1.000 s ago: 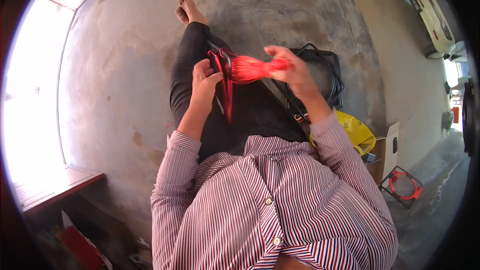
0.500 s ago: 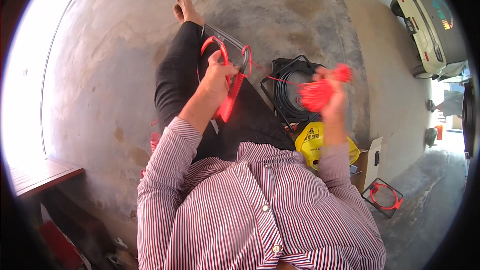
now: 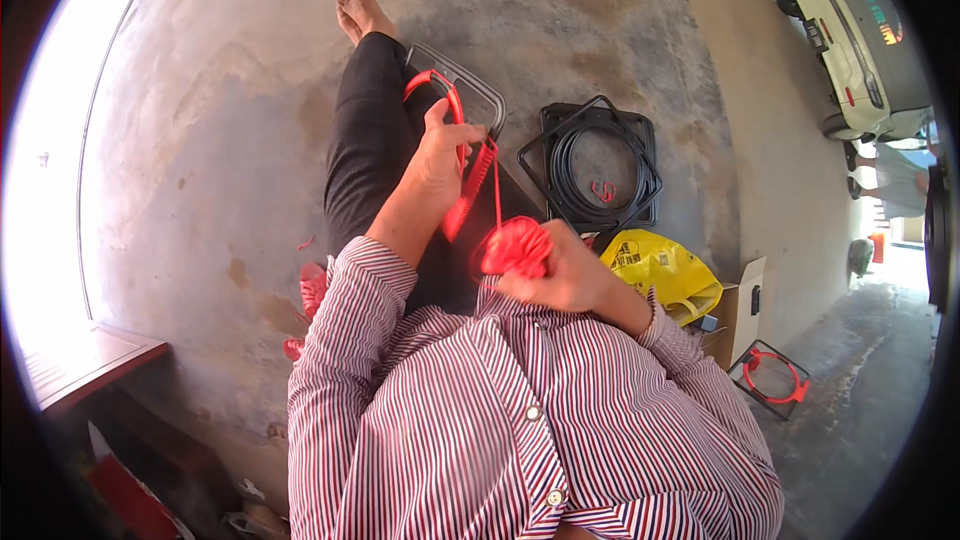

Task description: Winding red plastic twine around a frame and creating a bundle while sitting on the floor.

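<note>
My left hand (image 3: 438, 168) grips a black metal frame (image 3: 498, 100) with a red ring (image 3: 453, 100) inside it, held above my lap. Tight turns of red cord (image 3: 466, 208) cover one side of the frame. In my right hand (image 3: 568, 275) is a bundle of red cord (image 3: 516, 246), close to my belly and slightly blurred. A taut strand runs from this bundle up to the frame's corner beside my left fingers. My palm and fingers hide part of the ring.
Black frames (image 3: 652, 120) with a black coil (image 3: 568, 180) lie on the floor to the right. Nearer are a yellow bag (image 3: 665, 265), a cardboard box (image 3: 748, 305) and another frame with a red ring (image 3: 802, 388). Red material (image 3: 313, 288) lies left of my legs. A vehicle (image 3: 840, 50) stands far right.
My right hand has come left and down toward my belly with the cord bundle. The strand now drops steeply from the frame instead of stretching rightward. My left hand keeps its grip.
</note>
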{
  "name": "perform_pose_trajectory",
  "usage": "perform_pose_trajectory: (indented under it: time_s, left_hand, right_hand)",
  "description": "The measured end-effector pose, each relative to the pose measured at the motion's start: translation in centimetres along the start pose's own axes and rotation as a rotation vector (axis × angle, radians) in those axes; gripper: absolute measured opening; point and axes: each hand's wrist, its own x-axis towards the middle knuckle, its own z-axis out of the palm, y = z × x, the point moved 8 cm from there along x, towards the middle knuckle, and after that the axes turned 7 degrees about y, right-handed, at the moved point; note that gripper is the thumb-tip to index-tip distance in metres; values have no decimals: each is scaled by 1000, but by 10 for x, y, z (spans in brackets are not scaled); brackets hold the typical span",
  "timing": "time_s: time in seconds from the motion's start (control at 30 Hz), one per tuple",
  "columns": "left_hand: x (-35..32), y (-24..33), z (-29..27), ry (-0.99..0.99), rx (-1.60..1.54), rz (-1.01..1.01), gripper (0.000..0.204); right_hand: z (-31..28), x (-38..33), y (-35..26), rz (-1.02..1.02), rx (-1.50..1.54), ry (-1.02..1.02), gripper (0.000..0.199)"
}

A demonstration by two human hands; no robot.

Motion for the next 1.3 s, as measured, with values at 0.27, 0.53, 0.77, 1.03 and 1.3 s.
perform_pose_trajectory:
  time_s: [0.27, 0.53, 0.77, 1.03, 1.3]
  left_hand:
    - [2, -5, -13, 71, 72, -47, 84]
    - [-113, 73, 59, -154, 853, 1021, 49]
    - [-14, 54, -18, 150, 426, 265, 24]
    - [-33, 110, -23, 439, 899, 744, 27]
    - [-72, 81, 18, 32, 36, 201, 21]
  right_hand:
    - [-10, -6, -11, 112, 276, 189, 19]
    - [-31, -12, -74, -177, 584, -129, 35]
    - [-90, 83, -10, -184, -1026, 299, 26]
    - [-59, 111, 25, -300, -549, 414, 38]
    - [-63, 53, -15, -486, -262, 421, 57]
